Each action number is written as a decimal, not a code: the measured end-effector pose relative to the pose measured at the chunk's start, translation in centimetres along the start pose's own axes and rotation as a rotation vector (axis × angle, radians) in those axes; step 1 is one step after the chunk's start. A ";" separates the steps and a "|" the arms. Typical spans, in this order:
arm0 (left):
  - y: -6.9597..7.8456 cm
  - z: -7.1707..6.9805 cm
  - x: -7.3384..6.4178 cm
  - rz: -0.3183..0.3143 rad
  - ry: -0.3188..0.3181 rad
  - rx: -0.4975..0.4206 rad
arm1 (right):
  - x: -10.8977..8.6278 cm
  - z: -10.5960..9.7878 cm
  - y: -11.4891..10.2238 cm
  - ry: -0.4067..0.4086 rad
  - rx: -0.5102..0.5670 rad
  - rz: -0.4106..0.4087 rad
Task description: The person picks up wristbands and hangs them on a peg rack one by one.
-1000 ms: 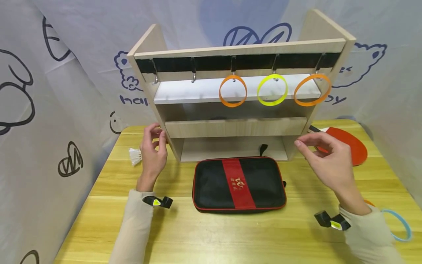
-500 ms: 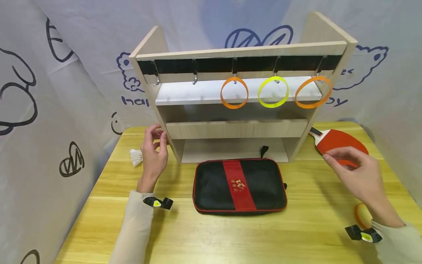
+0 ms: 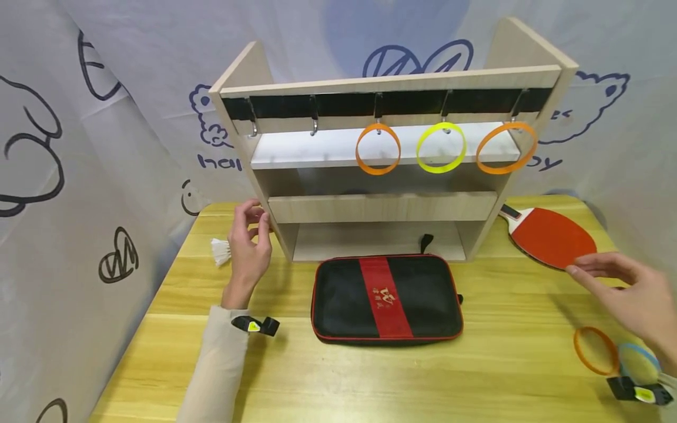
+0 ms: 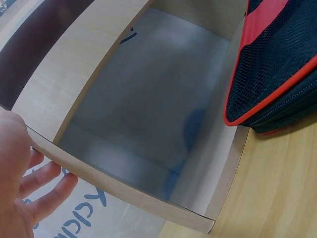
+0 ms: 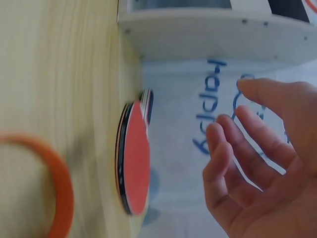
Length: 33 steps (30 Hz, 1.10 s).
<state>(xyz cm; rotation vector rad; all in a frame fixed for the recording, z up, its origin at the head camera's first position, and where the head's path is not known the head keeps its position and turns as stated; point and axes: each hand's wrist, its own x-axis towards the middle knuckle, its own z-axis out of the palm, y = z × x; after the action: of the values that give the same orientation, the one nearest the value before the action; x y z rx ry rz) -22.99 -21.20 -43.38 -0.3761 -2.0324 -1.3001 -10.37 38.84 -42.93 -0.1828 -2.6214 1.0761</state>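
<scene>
At the left side panel of a small wooden shelf rack (image 3: 381, 207), my left hand (image 3: 250, 258) rests its loosely bent fingers against the outer face. In the left wrist view those fingers (image 4: 47, 191) touch the panel. My right hand (image 3: 629, 291) hovers over the right of the table, holding nothing, its fingers loosely curved. Just beyond it lies a red table tennis bat (image 3: 552, 236). Below it are an orange ring (image 3: 596, 351) and a blue ring (image 3: 639, 359), partly hidden by the wrist. From the rack's hooks hang an orange ring (image 3: 378, 149), a yellow ring (image 3: 441, 147) and another orange ring (image 3: 506, 148).
A black zip case (image 3: 338, 299) with a red band lies in front of the rack. Left of the left hand is a white shuttlecock (image 3: 220, 251). Two left hooks (image 3: 314, 126) carry no ring. A printed cloth (image 3: 153, 147) hangs behind the wooden table (image 3: 338, 382).
My right hand has moved away from the rack, rightward and toward the front, uncovering the bat and the rings on the table. My left hand stays against the rack's side.
</scene>
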 end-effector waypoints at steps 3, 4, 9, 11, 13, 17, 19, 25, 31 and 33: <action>0.1 -0.1 0.0 -0.001 -0.002 -0.002 | -0.1 -0.5 1.2 -0.030 -0.047 0.001; 0.1 -0.1 0.0 0.000 -0.002 -0.002 | -0.2 -0.6 1.6 -0.035 -0.055 -0.007; 0.1 -0.2 0.0 0.006 -0.004 -0.002 | -0.4 -0.8 3.5 -0.028 -0.059 -0.080; 0.0 -0.2 0.1 0.007 -0.003 -0.002 | -0.4 -0.9 4.3 -0.023 -0.047 -0.109; 0.0 -0.2 0.1 0.007 0.000 -0.002 | -0.4 -0.9 5.2 -0.025 -0.028 -0.143; -0.1 -0.2 0.1 0.006 0.001 -0.003 | -0.6 -0.9 7.0 -0.053 0.011 -0.182; -0.1 -0.1 0.1 0.006 0.002 -0.004 | -0.9 -0.9 7.8 -0.071 0.028 -0.162; 0.1 0.0 0.2 0.004 0.001 0.000 | -1.3 -1.0 10.2 -0.084 0.166 -0.168; 0.1 0.0 0.4 -0.005 -0.011 0.004 | -2.6 -0.8 12.2 -0.074 0.212 -0.151; 0.1 0.0 0.3 -0.010 -0.012 0.004 | -3.0 -0.7 12.5 -0.040 0.200 -0.118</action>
<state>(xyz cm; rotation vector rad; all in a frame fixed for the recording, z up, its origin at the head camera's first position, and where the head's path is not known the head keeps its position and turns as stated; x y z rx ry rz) -23.16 -21.19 -43.08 -0.3730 -2.0497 -1.3024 -7.21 47.50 -51.90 0.0367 -2.5030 1.3018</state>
